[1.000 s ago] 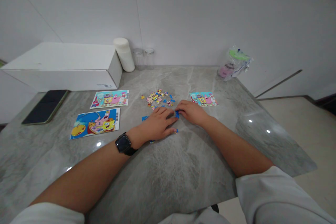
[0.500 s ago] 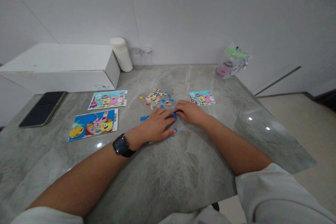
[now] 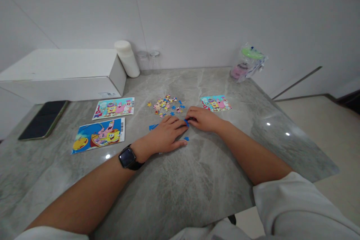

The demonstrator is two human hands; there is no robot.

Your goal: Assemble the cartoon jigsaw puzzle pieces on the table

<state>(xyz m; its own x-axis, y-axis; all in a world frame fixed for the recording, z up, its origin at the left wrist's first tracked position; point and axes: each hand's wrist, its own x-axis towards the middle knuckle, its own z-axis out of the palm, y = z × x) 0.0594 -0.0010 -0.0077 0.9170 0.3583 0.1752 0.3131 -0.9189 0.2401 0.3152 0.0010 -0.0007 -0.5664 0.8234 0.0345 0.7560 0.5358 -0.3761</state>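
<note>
My left hand (image 3: 168, 135) lies flat with its fingers stretched out, covering most of a partly blue puzzle (image 3: 153, 126) on the tabletop. My right hand (image 3: 203, 119) pinches a blue puzzle piece (image 3: 186, 122) between thumb and fingers, right beside my left fingertips. Close to my left thumb lies another blue puzzle piece (image 3: 186, 138). Beyond both hands is a pile of loose puzzle pieces (image 3: 165, 104), in yellow, pink and blue. How the pieces under my left hand fit together is hidden.
Two cartoon picture cards, one light (image 3: 114, 108) and one blue (image 3: 98, 135), lie at left near a phone (image 3: 43, 120). A smaller card (image 3: 216, 103) is at right. Behind stand a white box (image 3: 62, 71), a white bottle (image 3: 127, 59), two glasses (image 3: 154, 63) and a bagged cup (image 3: 244, 63).
The view has shifted slightly. Both hands keep nearly the same pose around the blue piece, and the loose blue piece by my left thumb shows a little more.
</note>
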